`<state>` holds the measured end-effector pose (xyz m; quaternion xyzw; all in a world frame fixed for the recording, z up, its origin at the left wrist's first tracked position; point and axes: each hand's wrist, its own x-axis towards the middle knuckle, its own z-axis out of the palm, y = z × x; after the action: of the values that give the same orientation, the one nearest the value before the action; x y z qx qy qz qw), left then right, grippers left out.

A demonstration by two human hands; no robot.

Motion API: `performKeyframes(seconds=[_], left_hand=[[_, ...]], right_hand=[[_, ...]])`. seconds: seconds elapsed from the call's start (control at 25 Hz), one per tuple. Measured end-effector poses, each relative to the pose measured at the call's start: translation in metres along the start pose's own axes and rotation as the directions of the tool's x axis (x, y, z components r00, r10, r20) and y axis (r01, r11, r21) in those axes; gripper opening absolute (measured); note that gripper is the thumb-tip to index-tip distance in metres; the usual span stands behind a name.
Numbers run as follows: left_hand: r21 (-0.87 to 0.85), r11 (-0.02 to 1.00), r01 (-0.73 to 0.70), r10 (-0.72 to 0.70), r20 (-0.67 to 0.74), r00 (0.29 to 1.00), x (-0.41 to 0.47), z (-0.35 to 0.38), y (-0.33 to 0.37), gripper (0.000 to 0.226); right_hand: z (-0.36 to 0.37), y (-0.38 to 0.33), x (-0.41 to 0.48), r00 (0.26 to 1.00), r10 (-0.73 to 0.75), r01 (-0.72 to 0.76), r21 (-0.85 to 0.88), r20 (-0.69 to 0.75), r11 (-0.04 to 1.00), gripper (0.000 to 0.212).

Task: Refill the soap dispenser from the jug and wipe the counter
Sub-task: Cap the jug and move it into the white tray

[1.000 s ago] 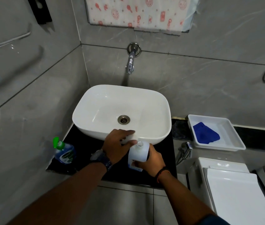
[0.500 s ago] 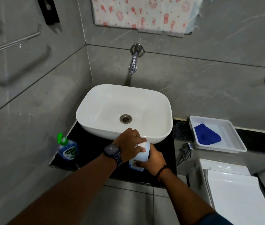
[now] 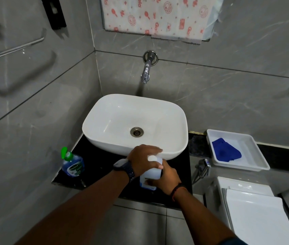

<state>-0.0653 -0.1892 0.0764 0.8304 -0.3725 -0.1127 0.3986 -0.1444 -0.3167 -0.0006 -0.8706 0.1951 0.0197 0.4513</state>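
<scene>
Both hands were found on the white jug (image 3: 149,175), which stood on the black counter (image 3: 94,161) just in front of the white basin (image 3: 104,121). In the head view, the only one given, the left hand (image 3: 144,159) was seen curled over the jug's top, its fingers closed around the white cap (image 3: 152,158), while the right hand (image 3: 166,177) was clamped on the jug's body to steady it. A second earlier the neck had been seen bare, with the left hand held just beside it; half a second earlier that hand had been brought over the top, and by this moment the cap was gripped from above. From this it was judged that the cap was being screwed, though whether on or off could not be settled from the pictures. The soap dispenser (image 3: 72,163), blue with a green pump, stood well apart at the counter's left edge, untouched. The blue cloth (image 3: 226,152) lay in the white tray (image 3: 246,165) to the right, so wiping was judged not yet begun. Much was hidden: the neck and threads lay under the left palm, the label was mostly covered, the jug's fill level could not be made out, and the dispenser's level was too small to read.
</scene>
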Motion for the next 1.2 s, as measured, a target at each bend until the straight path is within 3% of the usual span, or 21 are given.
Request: performKeyframes(seconds=[0.12,0.24,0.4,0.72,0.92,1.0,1.08,1.2], left_hand=[[-0.054,0.991,0.121,-0.129,-0.163,0.978,-0.004,-0.016,-0.018,0.040],[0.044,0.995,0.085,-0.068,-0.299,0.952,-0.013,-0.017,-0.024,0.018],[0.170,0.984,0.047,-0.039,-0.047,0.998,-0.008,0.002,-0.003,0.043],[0.227,0.967,-0.114,0.070,0.194,0.979,0.008,0.006,-0.009,0.036],[0.377,0.863,-0.335,0.193,0.367,0.910,0.021,-0.008,-0.010,0.031],[0.371,0.855,-0.362,0.210,0.390,0.897,0.025,-0.013,-0.009,0.030],[0.305,0.908,-0.288,0.185,0.325,0.927,0.022,-0.011,-0.011,0.039],[0.191,0.981,-0.015,-0.017,0.166,0.986,0.000,0.001,-0.027,0.097]], right_hand=[[-0.005,0.004,-0.001,0.999,0.021,-0.019,0.052,-0.037,0.998,0.085],[-0.009,0.006,0.000,1.000,0.024,-0.023,0.037,-0.018,0.999,0.085],[-0.009,0.006,0.003,1.000,0.005,-0.005,0.022,0.007,1.000,0.078],[-0.013,0.009,0.008,1.000,0.013,-0.013,0.005,0.027,1.000,0.086],[-0.018,0.010,0.015,0.996,-0.013,0.014,-0.004,0.086,1.000,0.085],[-0.020,0.010,0.017,0.994,-0.028,0.027,0.008,0.105,1.000,0.084],[-0.023,0.012,0.017,0.991,-0.032,0.026,0.046,0.128,0.999,0.086],[-0.030,0.016,0.013,0.989,-0.043,0.024,0.135,0.142,0.991,0.086]])
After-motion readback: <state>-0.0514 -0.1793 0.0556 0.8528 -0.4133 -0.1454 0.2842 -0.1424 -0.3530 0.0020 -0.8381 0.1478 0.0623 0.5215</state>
